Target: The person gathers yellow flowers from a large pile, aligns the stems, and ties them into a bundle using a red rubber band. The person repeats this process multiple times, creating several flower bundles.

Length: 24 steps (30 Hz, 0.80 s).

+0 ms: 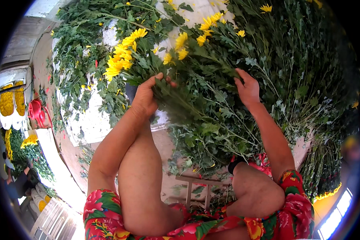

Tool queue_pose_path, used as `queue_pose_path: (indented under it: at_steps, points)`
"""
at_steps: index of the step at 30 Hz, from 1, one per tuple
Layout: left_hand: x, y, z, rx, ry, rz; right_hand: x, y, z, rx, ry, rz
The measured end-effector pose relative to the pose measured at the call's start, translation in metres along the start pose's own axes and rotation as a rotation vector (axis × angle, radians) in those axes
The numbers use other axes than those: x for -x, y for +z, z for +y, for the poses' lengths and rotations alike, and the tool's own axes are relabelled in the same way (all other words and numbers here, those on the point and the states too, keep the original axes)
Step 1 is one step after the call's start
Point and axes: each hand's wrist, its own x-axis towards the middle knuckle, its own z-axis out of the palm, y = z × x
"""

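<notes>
My left hand (147,96) is closed around the leafy stems of a bunch of yellow chrysanthemums (122,58), whose blooms point up and to the left. Below that hand the stems and leaves are smeared by motion. To the right, the fingers of my right hand (249,89) close on a leafy chrysanthemum stem (218,60) lying across the pile. A few yellow blooms (181,42) stand between the two hands; which stem bears them I cannot tell. Leaves hide part of the left fingers.
A big heap of cut leafy stems (284,56) fills the right side. More greenery (84,40) and petals lie on a white sheet (90,124). Beneath me is a small wooden frame (206,184). At far left are a red stool-like object (37,114) and bundles of yellow flowers (13,100).
</notes>
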Motion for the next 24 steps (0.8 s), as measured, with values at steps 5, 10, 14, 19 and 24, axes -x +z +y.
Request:
queue_pose_path:
  at_steps: [5,10,14,19,24]
  points:
    - [-0.004,0.003,-0.005,-0.008,0.03,0.102,0.005,-0.023,-0.029,-0.231,-0.056,-0.009]
    - [-0.003,0.017,-0.007,-0.042,0.13,0.112,0.024,-0.03,-0.067,-0.281,-0.168,0.138]
    - [0.003,0.018,-0.007,-0.063,0.204,0.025,0.033,-0.035,-0.119,-0.229,-0.346,0.132]
    - [0.006,0.027,-0.007,-0.116,0.227,-0.117,0.047,-0.012,-0.142,-0.327,-0.5,0.001]
    - [0.018,0.039,-0.005,-0.099,0.275,-0.16,0.052,0.003,-0.146,-0.348,-0.513,-0.063]
